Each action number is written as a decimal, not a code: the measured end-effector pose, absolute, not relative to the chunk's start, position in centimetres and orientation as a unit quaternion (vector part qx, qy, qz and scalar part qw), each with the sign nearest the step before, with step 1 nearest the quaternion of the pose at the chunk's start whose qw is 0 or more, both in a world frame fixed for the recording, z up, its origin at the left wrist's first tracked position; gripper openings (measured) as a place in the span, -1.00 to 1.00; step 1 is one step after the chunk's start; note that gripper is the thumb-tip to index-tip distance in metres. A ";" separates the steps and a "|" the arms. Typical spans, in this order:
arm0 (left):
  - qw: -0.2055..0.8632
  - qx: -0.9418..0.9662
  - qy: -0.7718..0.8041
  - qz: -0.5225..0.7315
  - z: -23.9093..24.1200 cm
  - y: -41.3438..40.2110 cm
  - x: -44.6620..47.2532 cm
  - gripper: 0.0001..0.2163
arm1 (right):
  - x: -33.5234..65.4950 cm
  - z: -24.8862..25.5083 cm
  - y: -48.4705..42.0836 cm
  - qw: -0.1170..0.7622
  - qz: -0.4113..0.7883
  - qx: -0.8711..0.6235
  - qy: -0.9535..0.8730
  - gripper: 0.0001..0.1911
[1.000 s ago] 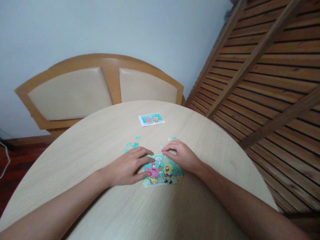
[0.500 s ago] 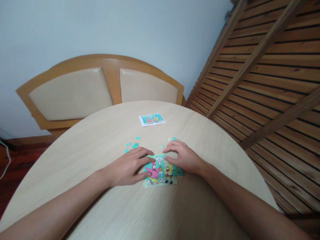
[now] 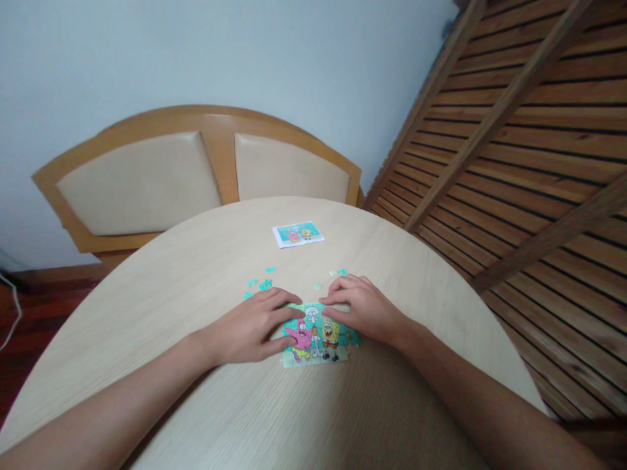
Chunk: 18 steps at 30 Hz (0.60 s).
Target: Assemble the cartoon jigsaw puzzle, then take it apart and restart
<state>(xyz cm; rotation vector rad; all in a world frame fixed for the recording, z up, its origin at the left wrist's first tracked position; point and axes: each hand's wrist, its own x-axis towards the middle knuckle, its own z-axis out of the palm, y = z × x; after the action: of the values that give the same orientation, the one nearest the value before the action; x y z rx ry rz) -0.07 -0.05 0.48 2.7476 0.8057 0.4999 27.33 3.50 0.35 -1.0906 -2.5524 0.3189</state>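
A mostly assembled cartoon jigsaw puzzle lies flat on the table, showing a pink starfish, a grey-green figure and a yellow sponge. Over its left side rests my left hand, fingers apart, fingertips and thumb touching the picture and nothing gripped. My right hand is at the upper right edge of the puzzle. Its thumb and index fingertip are close together there; whatever lies between them is too small to make out. Loose teal puzzle pieces lie beyond my left hand, and a pale piece sits between the hands.
The round wooden table carries a folded picture sheet with the same characters near its far side. More loose pieces lie just past my right hand. A padded chair back stands behind, with a slatted wooden panel at right.
My right hand's thumb and index finger have drawn closer together, its fingertips shifting slightly at the puzzle's upper edge. My left hand and the puzzle have stayed put.
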 end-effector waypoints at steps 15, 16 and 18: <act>0.076 0.883 0.420 0.197 0.6 1.6 -2.2 -0.73 | 31.2 -0.1 6.5 0.279 0.087 -0.501 -0.815 -0.77; 0.058 0.864 0.462 0.192 0.7 1.8 -2.6 -0.72 | 31.4 -0.1 6.7 0.280 0.085 -0.508 -0.810 -0.76; 0.040 0.829 0.531 0.171 0.9 2.1 -3.4 -0.70 | 31.8 -0.2 6.8 0.284 0.080 -0.519 -0.803 -0.73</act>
<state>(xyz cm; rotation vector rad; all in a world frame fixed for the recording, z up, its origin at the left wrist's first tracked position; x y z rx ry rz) -3.43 2.11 0.91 2.5405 1.6265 0.5230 31.75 6.84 -0.20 -1.3877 -2.1477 0.2145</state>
